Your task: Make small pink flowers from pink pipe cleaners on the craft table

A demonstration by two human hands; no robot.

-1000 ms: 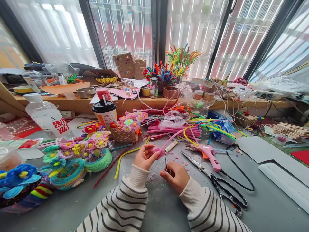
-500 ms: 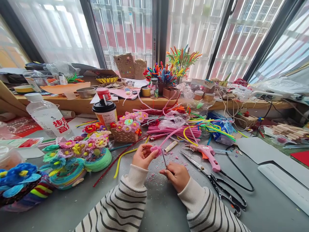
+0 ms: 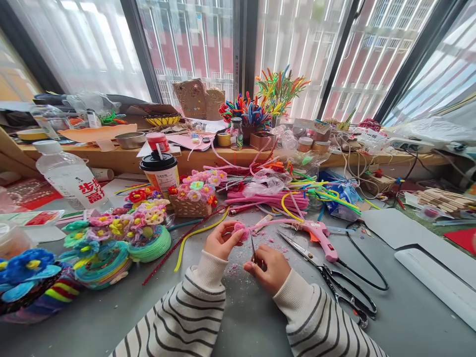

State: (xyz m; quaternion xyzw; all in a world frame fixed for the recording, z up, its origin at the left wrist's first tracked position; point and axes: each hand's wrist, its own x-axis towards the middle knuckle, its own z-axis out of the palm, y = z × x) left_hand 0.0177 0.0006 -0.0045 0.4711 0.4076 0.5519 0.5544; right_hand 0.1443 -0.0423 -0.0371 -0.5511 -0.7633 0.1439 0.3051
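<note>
My left hand pinches a small fuzzy pink flower piece near the middle of the table. From that piece a pink pipe cleaner stretches right, toward the pink glue gun. My right hand is closed on small scissors, whose thin blades point up beside the pink piece. Pink fluff and glitter lie on the grey table beneath the hands. Large scissors with black handles rest right of my right hand, blades partly apart.
Left stand pipe-cleaner flower pots, a water bottle and a lidded cup. Bundles of pink pipe cleaners lie behind the hands. A black cable and white board are at right. Crowded shelf behind.
The pink pipe cleaner has swung down from slanting upward to nearly level, reaching right. My right hand has shifted slightly, with its fingers raised a little around the small scissors.
</note>
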